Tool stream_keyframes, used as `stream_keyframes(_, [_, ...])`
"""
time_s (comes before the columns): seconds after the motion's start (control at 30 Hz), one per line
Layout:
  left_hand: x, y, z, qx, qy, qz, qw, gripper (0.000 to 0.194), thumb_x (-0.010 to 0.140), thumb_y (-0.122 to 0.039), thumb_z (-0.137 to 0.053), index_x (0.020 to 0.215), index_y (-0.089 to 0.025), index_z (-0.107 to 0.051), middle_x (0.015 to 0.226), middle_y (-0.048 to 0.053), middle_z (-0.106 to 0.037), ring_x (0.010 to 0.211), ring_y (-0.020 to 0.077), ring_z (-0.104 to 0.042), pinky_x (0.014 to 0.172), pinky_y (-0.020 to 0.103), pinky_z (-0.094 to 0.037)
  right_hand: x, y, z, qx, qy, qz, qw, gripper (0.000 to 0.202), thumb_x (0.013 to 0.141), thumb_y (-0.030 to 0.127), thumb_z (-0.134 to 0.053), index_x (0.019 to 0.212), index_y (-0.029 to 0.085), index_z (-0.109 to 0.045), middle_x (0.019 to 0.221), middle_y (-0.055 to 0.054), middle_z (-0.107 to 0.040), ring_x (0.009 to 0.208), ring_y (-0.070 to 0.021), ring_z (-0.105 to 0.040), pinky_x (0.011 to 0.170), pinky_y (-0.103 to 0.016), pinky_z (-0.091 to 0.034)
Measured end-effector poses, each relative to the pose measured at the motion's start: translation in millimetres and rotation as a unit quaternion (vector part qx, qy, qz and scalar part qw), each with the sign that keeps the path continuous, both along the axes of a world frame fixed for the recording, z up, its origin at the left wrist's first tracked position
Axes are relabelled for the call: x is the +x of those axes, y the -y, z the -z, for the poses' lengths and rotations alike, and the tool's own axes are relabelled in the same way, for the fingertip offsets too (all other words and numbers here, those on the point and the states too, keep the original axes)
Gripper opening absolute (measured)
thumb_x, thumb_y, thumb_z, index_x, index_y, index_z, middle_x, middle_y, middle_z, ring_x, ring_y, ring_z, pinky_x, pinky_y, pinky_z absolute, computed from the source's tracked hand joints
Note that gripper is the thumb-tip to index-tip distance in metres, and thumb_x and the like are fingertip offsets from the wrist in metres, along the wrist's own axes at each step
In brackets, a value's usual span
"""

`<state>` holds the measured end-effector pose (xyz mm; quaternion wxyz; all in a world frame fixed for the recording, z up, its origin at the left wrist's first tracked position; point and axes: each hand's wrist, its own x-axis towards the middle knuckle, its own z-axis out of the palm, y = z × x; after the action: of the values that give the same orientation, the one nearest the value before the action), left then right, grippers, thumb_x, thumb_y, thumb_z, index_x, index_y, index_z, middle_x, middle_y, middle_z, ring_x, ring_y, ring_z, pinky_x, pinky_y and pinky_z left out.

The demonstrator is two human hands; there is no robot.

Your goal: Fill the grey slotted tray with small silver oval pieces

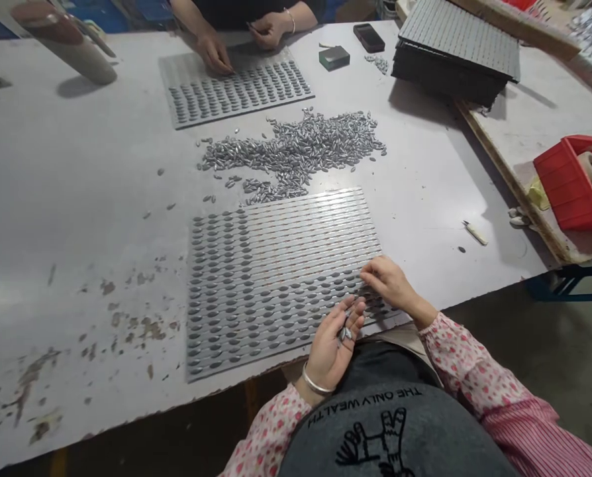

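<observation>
Near the near right corner of our grooved board (310, 235), which lies along the table's (97, 165) near edge, our left hand (327, 346) curls half-closed around a few grey pieces (345, 333). Our right hand (389, 283) has fingertips nearly together over the board's right edge; we cannot tell whether they grip anything. Beyond its far edge we have a loose pile (320, 142).

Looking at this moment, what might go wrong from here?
The left hand cups a few loose pieces in its palm, so some might spill. The right hand is at the filled rows and might knock a piece askew. The near board lies close to the edge of the table; a bump might push it over.
</observation>
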<state>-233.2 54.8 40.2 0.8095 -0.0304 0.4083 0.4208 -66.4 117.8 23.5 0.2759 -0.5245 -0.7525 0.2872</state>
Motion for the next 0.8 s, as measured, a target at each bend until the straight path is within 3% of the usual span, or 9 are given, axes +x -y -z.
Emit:
stream_keyframes(0.07, [-0.6,-0.2,-2.7,-0.015,-0.001,0.027,1.0,0.023,0.082,-0.011,-0.053,0.104,-0.01,-0.06,0.103,0.013,-0.065,0.089,0.0134,-0.062,0.07,0.02,-0.052,6.9,-10.2,7.8,0.001,0.074,0.038,0.997,0.017,0.088,0.027,-0.05,0.075,0.019,-0.058,0.077,-0.003,-0.061,0.076,-0.0165,-0.049,0.071,-0.029,-0.035])
stream_keyframes(0.13, [-0.8,1.1,-1.5,-0.036,-0.017,0.042,0.998,0.02,0.084,-0.014,-0.052,0.101,-0.01,-0.06,0.096,0.012,-0.066,0.075,0.0099,-0.063,0.06,0.016,-0.051,9.7,-16.1,12.9,-0.004,0.138,0.049,0.989,0.017,0.088,0.027,-0.051,0.076,0.019,-0.059,0.079,-0.003,-0.062,0.079,-0.0173,-0.049,0.071,-0.029,-0.032])
stream_keyframes(0.27, [-0.8,5.3,6.2,-0.055,-0.034,0.037,0.997,0.016,0.08,-0.024,-0.059,0.09,-0.012,-0.061,0.074,0.004,-0.063,0.051,0.0034,-0.051,0.04,0.011,-0.039,3.8,-17.0,14.8,0.003,0.215,0.061,0.975,0.018,0.087,0.031,-0.051,0.076,0.019,-0.059,0.082,-0.004,-0.063,0.084,-0.0194,-0.048,0.07,-0.03,-0.029])
stream_keyframes(0.43, [0.6,5.8,6.4,-0.008,-0.03,0.028,0.999,0.023,0.07,-0.028,-0.071,0.083,-0.012,-0.061,0.078,0.002,-0.057,0.059,0.0045,-0.05,0.046,0.013,-0.041,-2.0,-16.7,12.9,0.009,0.232,0.107,0.967,0.017,0.083,0.031,-0.055,0.072,0.018,-0.055,0.078,-0.005,-0.062,0.081,-0.0202,-0.048,0.07,-0.031,-0.03])
stream_keyframes(0.53, [1.6,4.9,4.9,0.007,-0.02,0.023,1.0,0.028,0.068,-0.027,-0.073,0.087,-0.013,-0.06,0.073,-0.001,-0.051,0.055,0.0032,-0.044,0.044,0.013,-0.037,0.3,-15.2,9.8,-0.003,0.172,0.12,0.978,0.014,0.081,0.029,-0.057,0.074,0.018,-0.055,0.077,-0.005,-0.06,0.079,-0.0191,-0.049,0.071,-0.031,-0.032])
stream_keyframes(0.6, [2.0,4.8,5.3,0.005,-0.013,0.025,1.0,0.029,0.068,-0.028,-0.073,0.089,-0.014,-0.058,0.07,-0.002,-0.049,0.051,0.0024,-0.039,0.042,0.012,-0.034,1.7,-10.7,4.6,-0.027,0.088,0.081,0.992,0.013,0.082,0.029,-0.056,0.075,0.017,-0.057,0.076,-0.004,-0.06,0.077,-0.0176,-0.049,0.071,-0.03,-0.035])
stream_keyframes(0.67, [2.1,5.0,6.6,0.002,-0.008,0.026,1.0,0.029,0.068,-0.029,-0.073,0.086,-0.014,-0.056,0.068,-0.003,-0.048,0.049,0.0018,-0.036,0.039,0.012,-0.03,1.5,-3.1,-2.9,-0.068,-0.01,-0.014,0.998,0.014,0.082,0.031,-0.057,0.078,0.017,-0.06,0.077,-0.003,-0.06,0.076,-0.016,-0.051,0.071,-0.028,-0.038])
stream_keyframes(0.73, [2.4,5.3,8.1,0.006,-0.001,0.025,1.0,0.028,0.068,-0.03,-0.073,0.082,-0.014,-0.054,0.066,-0.004,-0.046,0.047,0.001,-0.033,0.037,0.011,-0.026,-0.9,6.2,-10.9,-0.106,-0.093,-0.117,0.983,0.016,0.081,0.033,-0.059,0.084,0.017,-0.062,0.078,-0.003,-0.06,0.076,-0.0148,-0.052,0.071,-0.028,-0.04])
stream_keyframes(0.8, [2.7,5.6,9.0,0.013,0.004,0.027,1.0,0.027,0.068,-0.03,-0.073,0.078,-0.014,-0.054,0.062,-0.005,-0.044,0.044,0.0003,-0.03,0.035,0.01,-0.023,-4.8,15.0,-17.1,-0.141,-0.158,-0.172,0.962,0.018,0.08,0.034,-0.061,0.087,0.017,-0.063,0.079,-0.003,-0.06,0.076,-0.0142,-0.053,0.072,-0.027,-0.042])
